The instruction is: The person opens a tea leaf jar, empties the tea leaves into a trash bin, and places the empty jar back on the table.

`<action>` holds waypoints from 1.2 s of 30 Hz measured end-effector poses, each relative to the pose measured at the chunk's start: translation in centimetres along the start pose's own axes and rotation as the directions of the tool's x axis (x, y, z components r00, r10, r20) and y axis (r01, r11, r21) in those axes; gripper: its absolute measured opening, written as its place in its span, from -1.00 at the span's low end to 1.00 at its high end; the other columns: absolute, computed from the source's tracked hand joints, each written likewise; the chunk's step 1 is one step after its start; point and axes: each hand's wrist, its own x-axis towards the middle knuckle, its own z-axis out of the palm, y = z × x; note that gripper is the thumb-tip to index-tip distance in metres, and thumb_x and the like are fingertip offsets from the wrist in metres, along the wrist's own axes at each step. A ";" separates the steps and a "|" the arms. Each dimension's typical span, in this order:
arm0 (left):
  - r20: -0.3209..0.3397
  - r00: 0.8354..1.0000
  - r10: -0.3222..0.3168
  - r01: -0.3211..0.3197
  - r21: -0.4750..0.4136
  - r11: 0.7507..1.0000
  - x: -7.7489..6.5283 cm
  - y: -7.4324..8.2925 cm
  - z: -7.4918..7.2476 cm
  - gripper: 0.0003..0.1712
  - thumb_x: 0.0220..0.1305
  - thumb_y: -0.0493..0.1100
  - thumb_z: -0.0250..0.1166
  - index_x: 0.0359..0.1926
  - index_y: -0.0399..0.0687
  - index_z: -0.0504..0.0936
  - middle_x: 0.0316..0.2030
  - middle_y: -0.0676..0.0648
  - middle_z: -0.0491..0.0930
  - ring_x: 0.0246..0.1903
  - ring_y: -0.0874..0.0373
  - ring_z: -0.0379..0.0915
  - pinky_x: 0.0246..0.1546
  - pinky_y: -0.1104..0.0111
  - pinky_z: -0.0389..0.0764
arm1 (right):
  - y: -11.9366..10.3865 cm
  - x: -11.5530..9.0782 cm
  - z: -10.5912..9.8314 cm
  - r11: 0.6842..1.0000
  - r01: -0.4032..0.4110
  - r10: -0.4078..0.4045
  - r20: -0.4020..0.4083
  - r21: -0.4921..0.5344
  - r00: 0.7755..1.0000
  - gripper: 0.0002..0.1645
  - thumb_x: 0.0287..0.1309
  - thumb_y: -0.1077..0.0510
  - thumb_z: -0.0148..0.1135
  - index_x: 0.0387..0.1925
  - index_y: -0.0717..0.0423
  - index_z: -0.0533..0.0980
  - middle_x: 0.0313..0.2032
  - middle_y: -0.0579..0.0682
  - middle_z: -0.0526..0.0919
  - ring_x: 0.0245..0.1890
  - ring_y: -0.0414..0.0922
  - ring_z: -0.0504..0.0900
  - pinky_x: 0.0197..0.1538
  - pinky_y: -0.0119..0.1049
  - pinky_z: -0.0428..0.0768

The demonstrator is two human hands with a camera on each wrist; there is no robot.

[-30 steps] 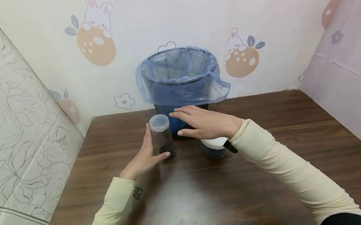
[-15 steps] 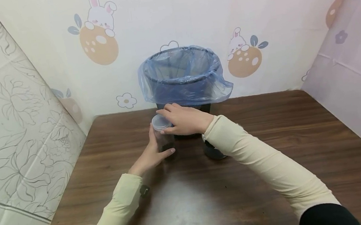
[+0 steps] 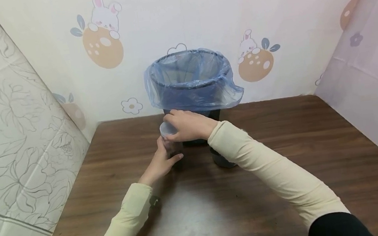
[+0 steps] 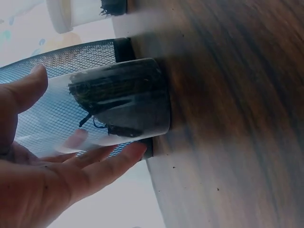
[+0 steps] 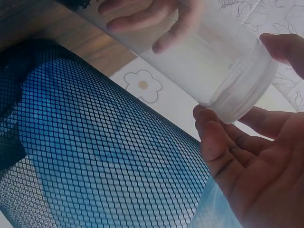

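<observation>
Two hands are on one tall, round, clear plastic jar [image 4: 128,102]. It stands upright near the back edge of the brown wooden tabletop [image 3: 287,184], a bit closer to the left edge than the right. The left hand [image 3: 160,162] curls around its side, with the thumb toward the front. The right hand [image 3: 190,125] pinches the round, cloudy plastic lid [image 3: 166,128] at its rim. Dark, stringy stuff [image 4: 114,92] sits low inside.

The jar looks light and a little stiff, and its smooth sides may slip. A hard squeeze could bend it. The middle is good for a steady hold, and the lid's edge is best for fingertips.

Just behind is a black mesh bin [image 5: 118,137] with a thin blue plastic bag [image 3: 200,97]. To the right, a second clear jar with a white lid [image 4: 88,12] stands partly behind the right sleeve [image 3: 268,167].
</observation>
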 end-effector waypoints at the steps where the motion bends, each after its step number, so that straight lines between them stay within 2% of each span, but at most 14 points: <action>1: -0.006 1.000 0.005 -0.005 0.018 1.000 -0.1 0.2 0.0 0.03 0.28 -0.23 0.27 0.41 -0.21 -0.34 0.39 -0.35 0.00 0.34 -0.14 0.06 0.27 0.01 0.16 | 0.0 -0.2 -0.2 1.000 0.003 -0.003 -0.002 0.007 1.000 -0.37 0.24 -0.12 0.17 0.20 0.16 0.39 -0.02 0.07 0.47 -0.14 -0.07 0.51 -0.10 -0.22 0.51; 3: -0.027 0.999 0.017 -0.015 0.063 0.998 -0.3 0.6 -0.1 0.01 0.25 -0.22 0.30 0.42 -0.22 -0.26 0.36 -0.35 0.07 0.33 -0.13 0.09 0.25 -0.01 0.18 | 0.1 -0.8 -0.5 1.000 0.009 -0.008 -0.014 0.022 1.000 -0.37 0.23 -0.13 0.17 0.20 0.17 0.39 0.00 0.07 0.48 -0.11 -0.07 0.51 -0.08 -0.21 0.51; 8: -0.064 0.995 0.077 -0.067 0.141 0.988 -1.0 1.7 -0.2 -0.14 0.18 -0.20 0.37 0.35 -0.22 0.05 0.19 -0.24 0.37 0.18 -0.10 0.33 0.14 0.00 0.34 | 0.8 -2.8 -1.2 0.995 0.038 -0.032 -0.059 0.093 0.998 -0.36 0.20 -0.11 0.21 0.18 0.19 0.40 0.06 0.08 0.50 0.02 -0.04 0.49 0.05 -0.15 0.46; 12: -0.083 0.987 0.137 -0.119 0.194 0.974 -1.1 2.5 -0.2 -0.20 0.13 -0.18 0.41 0.31 -0.20 0.21 0.13 -0.16 0.41 0.12 -0.04 0.39 0.10 0.07 0.40 | 1.9 -4.2 -1.6 0.986 0.071 -0.056 -0.101 0.148 0.993 -0.40 0.15 -0.08 0.26 0.10 0.20 0.43 -0.04 0.05 0.55 -0.10 -0.08 0.53 -0.06 -0.19 0.51; 15: -0.108 0.973 0.203 -0.174 0.234 0.957 -0.9 3.0 -0.2 -0.19 0.06 -0.16 0.46 0.29 -0.18 0.28 0.09 -0.14 0.42 0.08 -0.01 0.39 0.08 0.10 0.42 | 2.8 -5.1 -2.0 0.980 0.100 -0.076 -0.139 0.175 0.987 -0.46 0.09 -0.05 0.31 0.02 0.16 0.44 -0.19 -0.01 0.56 -0.29 -0.13 0.53 -0.25 -0.25 0.52; 19: -0.162 0.945 0.285 -0.235 0.271 0.933 -1.0 3.1 -0.2 -0.22 -0.09 -0.12 0.56 0.20 -0.08 0.44 -0.06 -0.05 0.49 -0.04 0.07 0.45 0.00 0.12 0.48 | 3.6 -6.4 -2.0 0.959 0.147 -0.112 -0.153 0.243 0.982 -0.50 0.03 0.01 0.38 -0.04 0.14 0.44 -0.33 -0.03 0.55 -0.47 -0.16 0.48 -0.40 -0.28 0.50; 23: -0.190 0.931 0.312 -0.233 0.348 0.908 -1.7 2.8 -0.1 -0.26 -0.26 -0.02 0.63 0.06 0.07 0.60 -0.25 0.12 0.51 -0.22 0.21 0.50 -0.23 0.20 0.57 | 4.2 -7.8 -1.3 0.933 0.172 -0.143 -0.114 0.315 0.983 -0.48 0.01 0.03 0.41 -0.04 0.14 0.43 -0.37 -0.04 0.55 -0.49 -0.19 0.49 -0.40 -0.32 0.53; 28: -0.175 0.910 0.376 -0.267 0.447 0.854 -1.3 3.5 -0.2 -0.27 -0.35 0.05 0.65 0.00 0.14 0.66 -0.38 0.15 0.50 -0.35 0.28 0.53 -0.47 0.27 0.49 | 5.3 -8.9 -0.9 0.914 0.216 -0.165 -0.171 0.344 0.971 -0.49 -0.02 0.06 0.45 -0.05 0.08 0.44 -0.39 -0.07 0.54 -0.46 -0.18 0.52 -0.35 -0.32 0.55; 30: -0.168 0.909 0.382 -0.268 0.467 0.843 -1.2 3.8 -0.3 -0.27 -0.37 0.07 0.65 -0.01 0.15 0.67 -0.40 0.16 0.51 -0.36 0.29 0.55 -0.48 0.28 0.47 | 5.7 -9.1 -0.7 0.910 0.234 -0.173 -0.198 0.343 0.965 -0.49 -0.03 0.06 0.46 -0.05 0.06 0.44 -0.38 -0.09 0.54 -0.45 -0.19 0.52 -0.33 -0.32 0.55; 36: -0.126 0.927 0.353 -0.252 0.489 0.835 -1.2 4.0 -0.2 -0.29 -0.38 0.14 0.63 -0.05 0.15 0.68 -0.39 0.20 0.54 -0.35 0.32 0.55 -0.44 0.30 0.49 | 6.3 -9.7 0.3 0.899 0.278 -0.202 -0.244 0.339 0.949 -0.47 -0.04 0.05 0.46 -0.04 0.08 0.45 -0.37 -0.11 0.55 -0.43 -0.21 0.52 -0.32 -0.28 0.56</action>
